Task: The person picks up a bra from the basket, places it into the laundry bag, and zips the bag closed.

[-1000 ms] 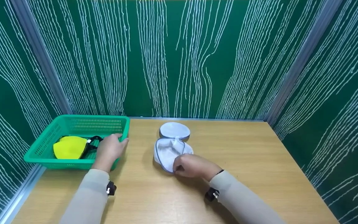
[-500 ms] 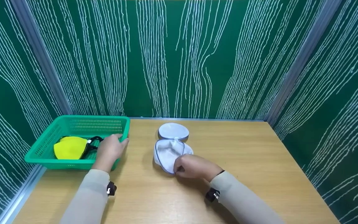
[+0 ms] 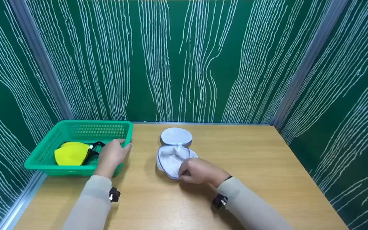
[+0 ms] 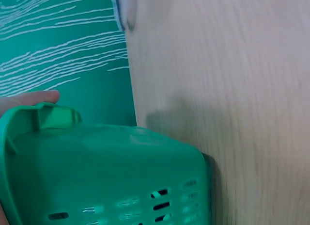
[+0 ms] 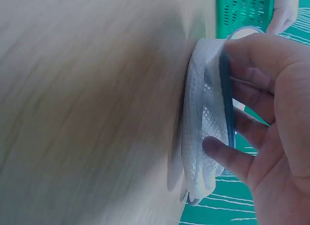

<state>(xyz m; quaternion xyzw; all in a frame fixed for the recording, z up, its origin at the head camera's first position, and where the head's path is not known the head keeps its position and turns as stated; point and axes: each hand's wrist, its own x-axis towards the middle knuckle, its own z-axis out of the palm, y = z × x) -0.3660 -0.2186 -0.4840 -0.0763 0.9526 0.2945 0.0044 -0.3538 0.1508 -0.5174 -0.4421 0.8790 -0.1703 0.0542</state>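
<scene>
At the left, my left hand (image 3: 112, 155) grips the right rim of a green plastic basket (image 3: 48, 167), its thumb over the outer edge. Inside the basket lies a yellow cup-shaped garment (image 3: 71, 154) with black straps, like a bra. A white mesh laundry bag (image 3: 168, 159) with a grey-blue zipped edge stands mid-table, its round lid (image 3: 176, 136) folded back towards the wall. My right hand (image 3: 201, 171) pinches the near right edge of the bag's opening. In the right wrist view, the fingers lie about the mesh side (image 5: 198, 104); the inside is mostly hidden there.
The wooden table (image 3: 251, 153) ends at green walls (image 3: 260, 64) with white wavy lines on three sides. Metal corner posts (image 3: 308, 60) rise at the back. The basket stands near the left wall, a hand's width or more from the bag.
Both hands keep their holds on the basket and the bag. The bag sits very slightly further left; the head view has tilted a little.
</scene>
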